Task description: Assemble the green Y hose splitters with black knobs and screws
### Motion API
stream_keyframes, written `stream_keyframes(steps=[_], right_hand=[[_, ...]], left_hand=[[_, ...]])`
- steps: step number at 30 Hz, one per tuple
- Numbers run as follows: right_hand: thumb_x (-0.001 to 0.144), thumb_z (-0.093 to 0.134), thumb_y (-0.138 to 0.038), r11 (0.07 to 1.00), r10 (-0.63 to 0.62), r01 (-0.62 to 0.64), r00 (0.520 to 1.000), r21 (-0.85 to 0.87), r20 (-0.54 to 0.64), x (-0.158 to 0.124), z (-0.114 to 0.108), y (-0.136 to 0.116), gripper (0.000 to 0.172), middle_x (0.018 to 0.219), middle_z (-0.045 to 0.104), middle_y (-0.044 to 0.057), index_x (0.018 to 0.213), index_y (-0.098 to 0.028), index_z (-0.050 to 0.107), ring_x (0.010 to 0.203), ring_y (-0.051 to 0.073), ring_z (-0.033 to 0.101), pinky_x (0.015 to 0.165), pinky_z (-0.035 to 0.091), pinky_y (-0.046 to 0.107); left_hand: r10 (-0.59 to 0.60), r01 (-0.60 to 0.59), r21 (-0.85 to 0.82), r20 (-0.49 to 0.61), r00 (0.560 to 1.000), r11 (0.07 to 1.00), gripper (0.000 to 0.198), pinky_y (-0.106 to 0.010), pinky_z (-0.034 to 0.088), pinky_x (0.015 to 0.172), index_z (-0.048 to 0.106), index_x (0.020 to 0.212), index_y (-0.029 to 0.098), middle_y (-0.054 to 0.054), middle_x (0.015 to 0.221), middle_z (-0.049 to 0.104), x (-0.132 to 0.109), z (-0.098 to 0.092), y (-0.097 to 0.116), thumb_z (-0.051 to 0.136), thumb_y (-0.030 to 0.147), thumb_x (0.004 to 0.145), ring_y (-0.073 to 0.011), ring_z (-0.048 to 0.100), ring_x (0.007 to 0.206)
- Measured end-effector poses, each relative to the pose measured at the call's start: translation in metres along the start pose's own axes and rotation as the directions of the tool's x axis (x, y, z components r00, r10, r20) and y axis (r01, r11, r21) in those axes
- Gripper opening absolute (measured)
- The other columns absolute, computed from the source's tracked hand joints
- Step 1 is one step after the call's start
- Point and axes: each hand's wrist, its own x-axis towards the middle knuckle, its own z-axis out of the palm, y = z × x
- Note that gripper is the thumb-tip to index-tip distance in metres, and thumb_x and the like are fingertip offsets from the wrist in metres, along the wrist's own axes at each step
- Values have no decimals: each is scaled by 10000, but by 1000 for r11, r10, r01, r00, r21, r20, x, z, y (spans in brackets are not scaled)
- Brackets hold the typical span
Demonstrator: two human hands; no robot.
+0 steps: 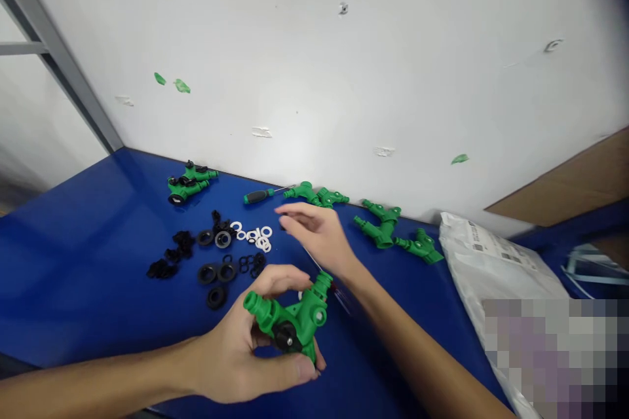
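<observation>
My left hand (246,347) is closed around a green plastic Y-shaped hose splitter (307,317). One black valve knob (286,338) with a screw in its middle sits on the splitter. My right hand (319,236) is beyond it, over the table, with thumb and fingers pinched together. Something small and dark shows at its fingertips, too little to name. Under my right wrist lies a second screwdriver (343,296), its thin shaft partly hidden. Left of that hand are white ring washers (263,239) and black O-rings (253,264).
Black threaded collars (216,298) and small black knobs (162,268) lie to the left. Two splitters with black parts (189,191) stand farther back. A green-black screwdriver (259,196) and bare green splitters (386,229) lie along the white wall. A plastic bag (486,275) is at right.
</observation>
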Motion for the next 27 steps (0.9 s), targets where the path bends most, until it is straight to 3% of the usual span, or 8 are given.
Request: stream_keyframes(steps=[3,5,8,11,15,20,27], right_hand=[[822,707,-378,979,110,-87,987,184,-115,-40,-36,13,196,676,658,-2,899,-198,710,560,114,580,559,487,259],[781,765,-408,948,188,-139,970,287,-152,-64,-45,18,225,688,686,11,842,-197,714,551,118,603,548,500,259],[690,864,-370,803,376,-246,916,542,-142,-82,-42,18,241,697,717,19,777,-193,726,589,126,651,568,522,242],[683,879,-349,692,442,-246,888,679,-128,-83,-33,14,233,691,721,17,725,-186,718,589,117,647,584,522,232],[735,841,-389,755,392,-185,897,629,-207,-84,-27,14,234,703,717,24,851,-196,779,613,125,631,585,513,244],[828,764,-398,930,226,-119,932,349,-284,-96,-25,13,185,764,752,41,901,-231,802,640,147,641,612,535,275],[845,743,-364,989,71,-24,946,149,-316,-99,-9,-2,140,832,738,50,837,-228,773,701,166,682,618,583,264]], left_hand=[[-114,110,-31,-169,979,993,719,-394,569,851,329,1411,398,-78,1288,495,4,-1,-5,745,225,851,-187,703,924],[-140,136,-35,-226,964,990,754,-416,575,875,322,1435,428,-76,1358,396,6,-1,-9,755,251,843,-193,697,945],[-113,110,-25,-241,964,994,739,-425,584,886,305,1455,444,-61,1330,394,10,-1,-14,726,278,870,-187,685,947],[-102,106,-1,-254,962,994,723,-419,596,875,313,1450,441,-61,1339,405,17,2,-16,720,283,875,-183,678,941],[-64,70,9,-279,958,998,740,-426,605,866,319,1442,442,-59,1363,419,30,6,-21,742,284,855,-183,682,925],[-75,99,65,-299,951,993,764,-434,597,862,268,1489,425,-37,1156,583,28,2,-28,712,301,881,-213,671,948],[122,7,499,-226,966,867,660,-476,481,1031,390,1487,417,-60,1324,469,21,-1,-22,675,312,901,-254,555,1145]])
